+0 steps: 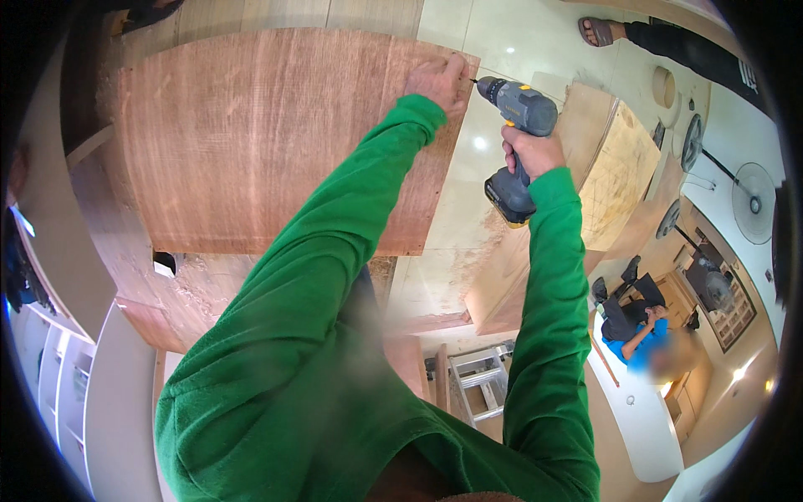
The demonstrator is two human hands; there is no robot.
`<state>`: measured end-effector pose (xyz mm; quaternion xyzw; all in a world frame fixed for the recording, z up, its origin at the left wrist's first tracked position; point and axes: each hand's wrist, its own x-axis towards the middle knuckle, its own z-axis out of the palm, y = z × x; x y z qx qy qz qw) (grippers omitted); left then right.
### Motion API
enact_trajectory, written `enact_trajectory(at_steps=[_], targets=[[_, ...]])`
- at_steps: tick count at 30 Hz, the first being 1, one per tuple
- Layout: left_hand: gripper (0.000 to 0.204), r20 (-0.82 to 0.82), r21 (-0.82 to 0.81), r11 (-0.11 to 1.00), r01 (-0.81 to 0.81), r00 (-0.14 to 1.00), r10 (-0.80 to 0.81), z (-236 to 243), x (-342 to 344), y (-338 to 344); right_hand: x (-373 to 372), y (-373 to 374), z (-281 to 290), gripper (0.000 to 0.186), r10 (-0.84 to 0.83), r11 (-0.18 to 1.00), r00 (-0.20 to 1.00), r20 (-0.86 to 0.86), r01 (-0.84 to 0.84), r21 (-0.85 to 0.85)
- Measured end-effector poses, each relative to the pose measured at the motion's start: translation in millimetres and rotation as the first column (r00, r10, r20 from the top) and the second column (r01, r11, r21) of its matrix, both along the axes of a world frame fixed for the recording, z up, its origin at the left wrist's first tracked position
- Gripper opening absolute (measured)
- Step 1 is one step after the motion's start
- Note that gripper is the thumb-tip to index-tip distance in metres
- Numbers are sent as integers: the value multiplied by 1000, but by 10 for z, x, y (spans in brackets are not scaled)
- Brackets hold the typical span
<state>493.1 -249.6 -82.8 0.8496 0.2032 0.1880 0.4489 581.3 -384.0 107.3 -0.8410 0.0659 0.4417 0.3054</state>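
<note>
A large reddish-brown wooden panel (268,142) lies in front of me, its far edge curved. My left hand (439,85) is closed at the panel's far right corner, fingers curled by the edge. Whether a small piece is pinched there is hidden. My right hand (534,152) grips a grey and black cordless drill (520,107) by its handle, battery toward me. The drill points left, and its thin bit is at the panel's right edge, close to my left fingers. I cannot tell whether the bit touches the wood.
Right of the drill stands a pale plywood box (619,163). Sawdust lies on the tiled floor (452,259). A metal stepladder (481,381) is near my right elbow. Standing fans (755,203) are at the right, a person in blue (640,339) sits beyond, and another person's sandalled foot (597,32) is at the far right.
</note>
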Motion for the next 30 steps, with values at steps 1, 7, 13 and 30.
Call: enact_trajectory(at_steps=[1,7,13,30], targets=[[33,3,-7,1000,-9,1000,9,-2,4,-5,-1,-6,-12,8,31,999,1000,-1,-31,-13],[25,58,-24,998,-65,996,66,15,23,-50,42,-19,-39,6,48,999,997,59,-49,4],[26,69,-22,994,-112,991,113,11,-4,-50,82,11,-86,8,110,994,993,31,-110,-19],[29,34,-107,988,-109,993,113,18,-37,-80,279,36,-136,19,313,941,948,60,-301,-153]])
